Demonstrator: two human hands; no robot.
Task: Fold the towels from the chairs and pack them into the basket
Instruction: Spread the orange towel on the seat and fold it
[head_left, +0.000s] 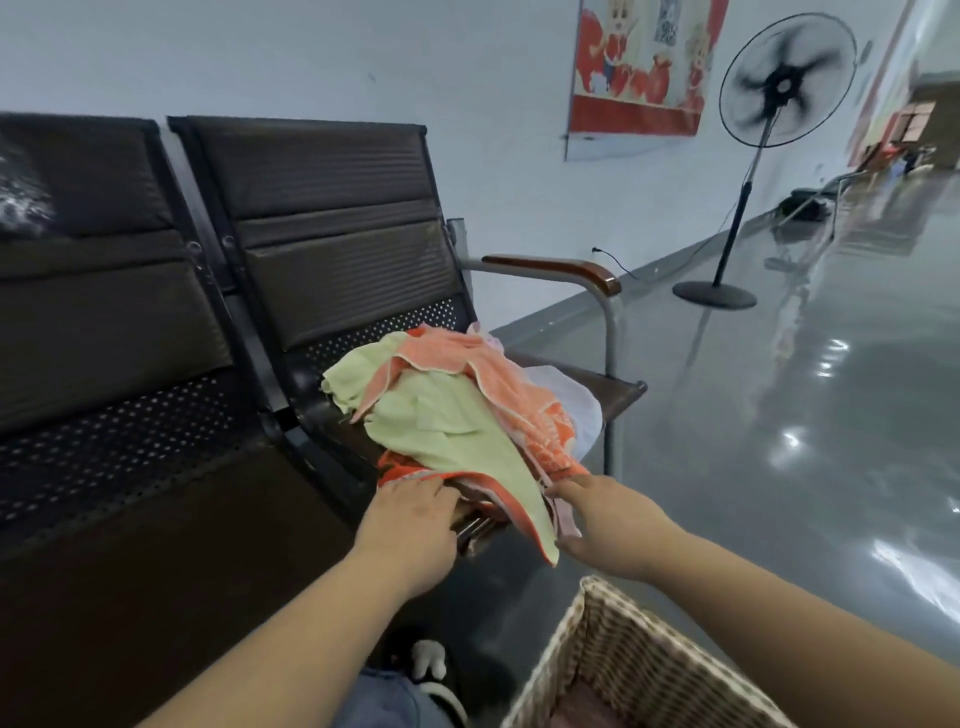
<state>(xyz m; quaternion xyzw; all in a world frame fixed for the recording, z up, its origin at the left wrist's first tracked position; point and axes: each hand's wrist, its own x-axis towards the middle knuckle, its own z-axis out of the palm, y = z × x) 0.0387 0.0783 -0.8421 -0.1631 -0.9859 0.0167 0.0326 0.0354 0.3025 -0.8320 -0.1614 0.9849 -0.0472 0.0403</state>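
Far left, a dark padded chair w/ perforated metal seat (104, 415) stands in a row w/ a second matching dark chair (332, 208) just beside it; the second one has a wood-topped metal armrest (561, 267) on its far side. On that second chair's seat lies a crumpled heap of towels: a pale green towel (441, 415) on top and draping over the front edge, an orange towel (467, 358) tangled through and under it, and a bit of white cloth (576, 410) at the heap's right side. The person's left hand (410, 525) rests at the seat's front edge, fingers curled onto the orange hem at the bottom of the heap, gripping it. The right hand (613, 525) is just beside the hanging green corner, fingers pinching a thin pinkish strip of fabric there. Below the right forearm, bottom centre-right, sits a woven wicker basket (613, 654), near the chair on the floor; its inside is mostly out of view. Further right, on the glossy grey floor (779, 415), a black pedestal fan (784, 83) stands by the wall, w/ a red poster (639, 67) to its left.
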